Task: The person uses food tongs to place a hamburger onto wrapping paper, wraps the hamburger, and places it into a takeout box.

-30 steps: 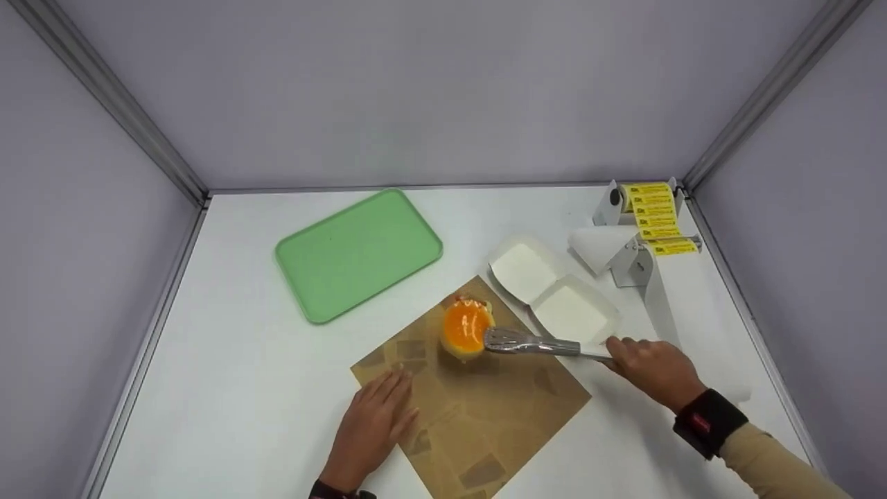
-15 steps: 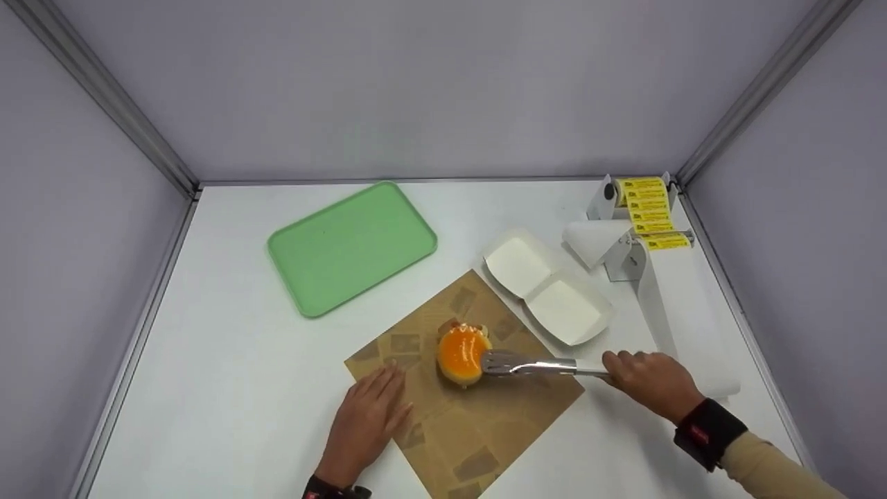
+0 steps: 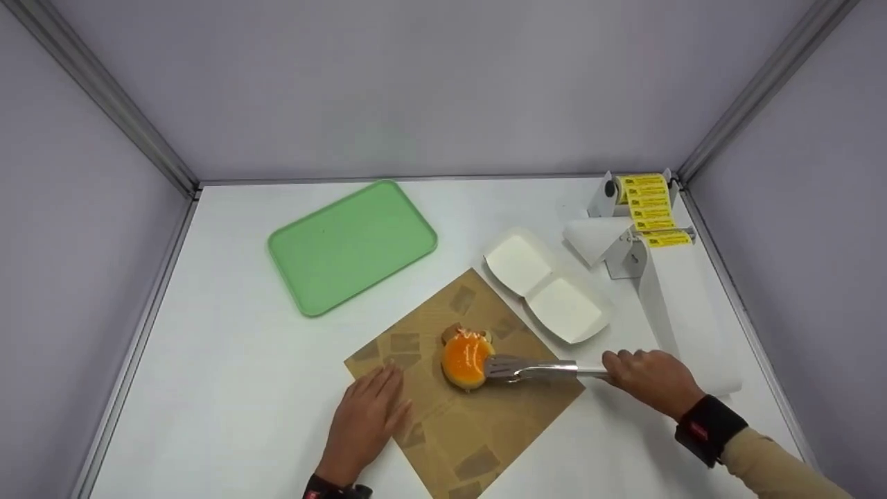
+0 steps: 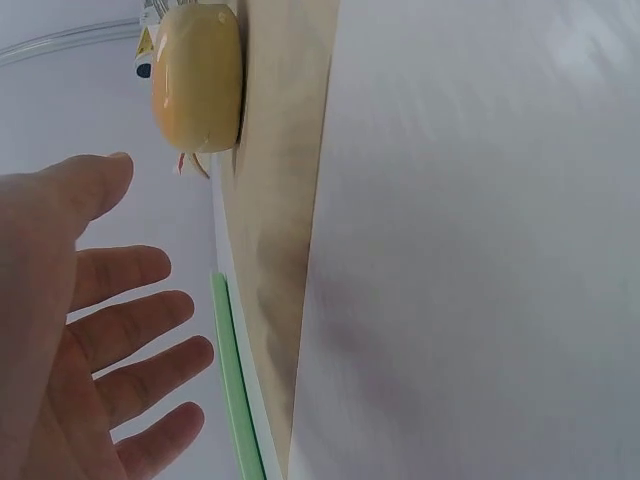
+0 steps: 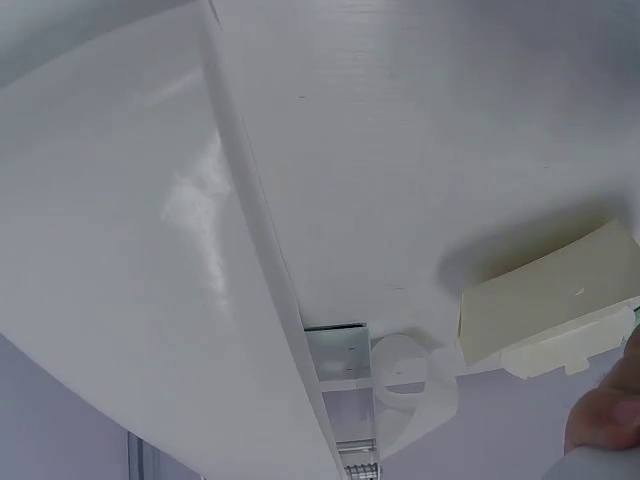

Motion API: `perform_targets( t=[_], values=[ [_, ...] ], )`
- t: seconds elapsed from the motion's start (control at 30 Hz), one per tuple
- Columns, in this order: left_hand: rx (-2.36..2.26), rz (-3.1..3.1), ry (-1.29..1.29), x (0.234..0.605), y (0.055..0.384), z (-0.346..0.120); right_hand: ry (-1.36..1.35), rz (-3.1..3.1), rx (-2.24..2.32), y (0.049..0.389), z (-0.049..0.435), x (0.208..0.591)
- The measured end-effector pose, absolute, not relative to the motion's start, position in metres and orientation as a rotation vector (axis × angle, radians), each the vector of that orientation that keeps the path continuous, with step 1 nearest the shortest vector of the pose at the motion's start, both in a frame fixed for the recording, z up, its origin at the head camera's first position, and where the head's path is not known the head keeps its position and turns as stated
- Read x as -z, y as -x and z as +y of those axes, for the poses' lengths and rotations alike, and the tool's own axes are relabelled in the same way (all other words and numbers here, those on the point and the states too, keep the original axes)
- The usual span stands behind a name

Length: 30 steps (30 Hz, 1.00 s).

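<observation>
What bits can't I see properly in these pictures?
Yellow labels: head view, print too small.
Filling: head view, mostly covered by the bun.
Tongs: head view, handle end hidden by the right hand.
Right hand: right wrist view, mostly cut off by the right edge.

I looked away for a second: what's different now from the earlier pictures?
The burger has moved toward the near side of the brown paper, and the tongs in the right hand moved with it. The left hand, green tray, open white clamshell box and right hand's grip stayed unchanged.
</observation>
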<state>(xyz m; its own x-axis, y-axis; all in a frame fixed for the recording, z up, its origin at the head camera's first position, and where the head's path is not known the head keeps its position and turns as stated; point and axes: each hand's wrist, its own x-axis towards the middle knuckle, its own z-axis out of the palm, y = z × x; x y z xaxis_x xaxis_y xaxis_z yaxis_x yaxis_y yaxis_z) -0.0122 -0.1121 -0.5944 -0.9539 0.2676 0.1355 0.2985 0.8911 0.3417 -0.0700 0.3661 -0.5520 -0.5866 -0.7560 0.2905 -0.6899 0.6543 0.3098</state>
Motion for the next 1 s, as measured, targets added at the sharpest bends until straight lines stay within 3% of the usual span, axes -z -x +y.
perform_targets(
  t=[1.0],
  values=[
    [0.539,-3.066,0.389,0.595,0.014,-0.100,-1.200,-2.458,0.300,0.091,0.387,0.509]
  ],
)
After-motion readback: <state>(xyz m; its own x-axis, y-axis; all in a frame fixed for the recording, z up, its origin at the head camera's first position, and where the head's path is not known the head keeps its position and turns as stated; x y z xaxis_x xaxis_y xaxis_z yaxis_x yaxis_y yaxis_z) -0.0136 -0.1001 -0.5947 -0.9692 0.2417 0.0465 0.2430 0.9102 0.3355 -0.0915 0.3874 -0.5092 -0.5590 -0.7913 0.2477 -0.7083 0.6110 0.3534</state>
